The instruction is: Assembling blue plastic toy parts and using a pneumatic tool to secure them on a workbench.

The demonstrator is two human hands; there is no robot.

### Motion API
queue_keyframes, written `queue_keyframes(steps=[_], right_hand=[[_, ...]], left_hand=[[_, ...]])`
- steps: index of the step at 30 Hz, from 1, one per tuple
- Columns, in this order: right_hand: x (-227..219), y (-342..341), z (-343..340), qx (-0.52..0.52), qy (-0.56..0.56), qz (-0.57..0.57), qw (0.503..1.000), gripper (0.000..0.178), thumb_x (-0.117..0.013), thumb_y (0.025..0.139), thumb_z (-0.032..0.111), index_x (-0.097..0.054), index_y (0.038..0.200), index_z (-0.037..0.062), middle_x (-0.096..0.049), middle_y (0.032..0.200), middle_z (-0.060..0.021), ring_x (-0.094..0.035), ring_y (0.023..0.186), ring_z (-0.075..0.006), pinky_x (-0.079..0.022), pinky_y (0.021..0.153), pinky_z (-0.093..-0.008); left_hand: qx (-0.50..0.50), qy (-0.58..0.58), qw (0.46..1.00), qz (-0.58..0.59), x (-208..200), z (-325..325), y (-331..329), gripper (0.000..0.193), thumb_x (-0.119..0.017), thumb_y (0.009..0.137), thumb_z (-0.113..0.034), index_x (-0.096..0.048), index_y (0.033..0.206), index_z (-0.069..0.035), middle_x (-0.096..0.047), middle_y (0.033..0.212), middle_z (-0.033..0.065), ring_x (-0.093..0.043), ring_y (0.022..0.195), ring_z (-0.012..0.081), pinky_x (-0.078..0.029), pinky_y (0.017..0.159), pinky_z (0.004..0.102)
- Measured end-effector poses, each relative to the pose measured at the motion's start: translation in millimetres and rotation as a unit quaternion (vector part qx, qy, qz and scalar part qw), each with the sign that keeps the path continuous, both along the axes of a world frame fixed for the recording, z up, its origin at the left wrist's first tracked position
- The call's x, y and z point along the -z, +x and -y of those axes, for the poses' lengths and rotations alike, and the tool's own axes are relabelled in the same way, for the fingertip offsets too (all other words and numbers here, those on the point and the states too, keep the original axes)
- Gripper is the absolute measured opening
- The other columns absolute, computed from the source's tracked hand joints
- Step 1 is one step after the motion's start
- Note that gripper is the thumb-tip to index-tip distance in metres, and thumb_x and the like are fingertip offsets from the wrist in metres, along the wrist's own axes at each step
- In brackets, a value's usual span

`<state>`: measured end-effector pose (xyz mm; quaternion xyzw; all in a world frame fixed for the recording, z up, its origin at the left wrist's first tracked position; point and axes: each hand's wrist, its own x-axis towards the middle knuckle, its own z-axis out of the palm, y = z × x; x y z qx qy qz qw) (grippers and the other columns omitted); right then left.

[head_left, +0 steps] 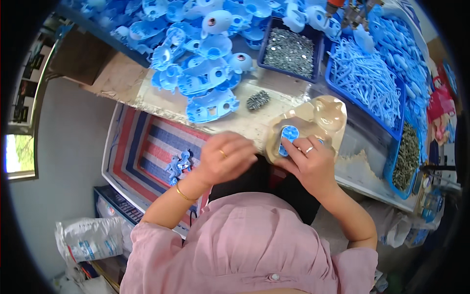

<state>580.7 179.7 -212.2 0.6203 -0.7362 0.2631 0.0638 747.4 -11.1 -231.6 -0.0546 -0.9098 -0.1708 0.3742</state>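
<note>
My right hand (313, 164) lies over a beige moulded fixture (334, 109) at the table's front edge. Its thumb and fingers are closed on a small blue plastic part (290, 132) with rounded ends, seated in the fixture. The fingers cover part of that piece. My left hand (226, 158) hovers left of the fixture, over the table's front edge. Its fingers are curled together, and whatever they may hold is hidden. Beyond the left hand, a small pile of metal screws (258, 100) lies on the table.
Blue plastic shells (205, 73) are heaped at the back left. Small metal pieces fill a dark blue tray (316, 73); thin blue strips fill another tray (333, 81). A light-blue basket (390, 179) of screws stands right. Below left, a striped cloth-lined bin (128, 142) holds blue pieces.
</note>
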Motion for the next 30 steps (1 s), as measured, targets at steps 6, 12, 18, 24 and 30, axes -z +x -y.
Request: queue_keyframes(steps=[6,12,18,24,30], right_hand=[[-3.9,-0.9,0.1,-0.008,0.009,0.043,0.999,0.038,-0.084,0.072,0.021,-0.073,0.107,0.0083,-0.063,0.087,-0.0045,-0.059,0.077,-0.0248,-0.049,0.065,-0.0376],[-11.5,-0.8,3.3,-0.013,-0.039,0.079,0.996,0.019,-0.080,0.077,0.009,-0.074,0.095,0.0067,-0.064,0.084,-0.0063,-0.061,0.074,-0.0257,-0.049,0.063,-0.0364],[-13.4,0.9,-2.5,0.002,-0.043,0.099,0.994,0.011,-0.078,0.080,0.007,-0.073,0.089,0.0051,-0.064,0.079,-0.0077,-0.062,0.070,-0.0265,-0.049,0.062,-0.0370],[-16.0,-6.9,-11.7,0.033,-0.060,0.126,0.990,0.008,-0.077,0.082,0.007,-0.072,0.088,0.0044,-0.064,0.076,-0.0081,-0.062,0.068,-0.0264,-0.049,0.060,-0.0367],[-23.8,-13.9,-19.1,0.059,-0.053,0.152,0.985,0.007,-0.073,0.086,0.004,-0.074,0.093,0.0029,-0.068,0.082,-0.0093,-0.064,0.072,-0.0227,-0.049,0.063,-0.0322]], left_hand=[[-0.234,-0.026,0.969,0.069,7.1,62.9,35.9,0.033,-0.079,0.076,-0.007,-0.071,0.108,-0.008,-0.069,0.119,0.0063,-0.060,0.112,0.0300,-0.049,0.095,0.0419],[-0.249,-0.049,0.966,0.050,-8.7,98.0,-1.4,0.026,-0.076,0.082,-0.013,-0.071,0.107,-0.011,-0.066,0.124,0.0033,-0.056,0.118,0.0316,-0.045,0.100,0.0452],[-0.233,-0.127,0.961,0.080,-6.6,108.4,-19.6,0.016,-0.075,0.084,-0.015,-0.070,0.099,-0.014,-0.069,0.105,-0.0004,-0.059,0.109,0.0249,-0.037,0.108,0.0484],[-0.213,-0.020,0.976,-0.040,-49.4,106.3,-10.4,0.011,-0.070,0.086,-0.007,-0.064,0.096,-0.008,-0.067,0.097,0.0064,-0.059,0.098,0.0278,-0.041,0.095,0.0437],[-0.184,0.104,0.977,-0.026,-56.1,104.6,3.3,0.009,-0.065,0.089,-0.005,-0.061,0.096,-0.002,-0.064,0.094,0.0106,-0.058,0.086,0.0263,-0.044,0.082,0.0372]])
